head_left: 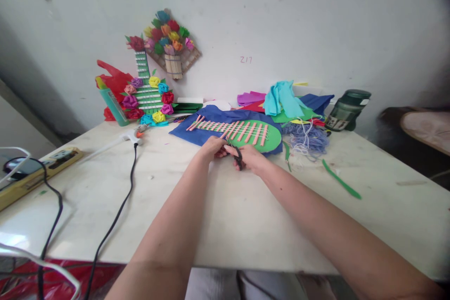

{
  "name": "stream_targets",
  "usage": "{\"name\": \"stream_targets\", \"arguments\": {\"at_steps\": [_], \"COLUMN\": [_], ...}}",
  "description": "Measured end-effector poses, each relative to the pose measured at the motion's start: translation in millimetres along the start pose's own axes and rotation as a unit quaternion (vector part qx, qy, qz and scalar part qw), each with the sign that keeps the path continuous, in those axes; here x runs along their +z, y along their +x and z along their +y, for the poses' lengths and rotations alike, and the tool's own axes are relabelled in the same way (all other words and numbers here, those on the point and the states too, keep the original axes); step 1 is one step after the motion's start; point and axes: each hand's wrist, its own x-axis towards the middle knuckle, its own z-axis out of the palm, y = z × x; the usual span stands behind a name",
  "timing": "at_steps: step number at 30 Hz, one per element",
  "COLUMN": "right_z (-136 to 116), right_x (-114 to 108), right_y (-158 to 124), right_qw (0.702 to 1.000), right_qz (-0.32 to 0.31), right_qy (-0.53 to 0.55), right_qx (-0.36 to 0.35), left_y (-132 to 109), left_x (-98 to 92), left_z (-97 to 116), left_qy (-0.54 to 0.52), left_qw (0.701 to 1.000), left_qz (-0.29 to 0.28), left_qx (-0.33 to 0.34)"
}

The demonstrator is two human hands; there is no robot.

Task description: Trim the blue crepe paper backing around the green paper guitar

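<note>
Both my arms reach forward over the pale table (228,215). My right hand (251,158) is closed round the black handles of a pair of scissors (237,155). My left hand (212,147) is curled just left of the blades, pinching something small that I cannot make out. Right behind the hands lies a green oval craft piece (272,138) crossed with pink strips (232,129), resting on blue paper (197,133).
A white glue gun (128,138) with a black cord lies at the left, near a power strip (45,164). Paper-flower crafts (149,98) lean on the wall. Coloured paper (284,101), tangled yarn (307,138), a dark green bottle (346,110) and a green strip (341,180) sit at the right.
</note>
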Motion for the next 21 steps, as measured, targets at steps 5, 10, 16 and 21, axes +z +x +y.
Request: {"name": "stream_targets", "arguments": {"at_steps": [5,10,16,21], "right_z": [-5.8,-1.0,8.4,12.3], "right_x": [0.9,2.3,2.0,1.0], "right_y": [-3.5,1.8,10.8,13.0], "right_qw": [0.999,0.999,0.998,0.998], "right_qz": [0.013,0.013,0.024,0.033], "right_qy": [-0.037,-0.029,-0.026,-0.027], "right_qx": [0.021,-0.006,-0.042,-0.054], "left_y": [-0.5,-0.3,-1.8,0.6], "left_x": [0.7,0.4,0.8,1.2], "left_z": [-0.1,0.0,1.5,0.4], "left_qy": [-0.008,-0.015,-0.004,-0.006], "left_qw": [1.000,1.000,1.000,1.000], "left_qz": [-0.005,-0.017,-0.014,-0.013], "left_qx": [0.006,0.005,-0.005,-0.010]}}
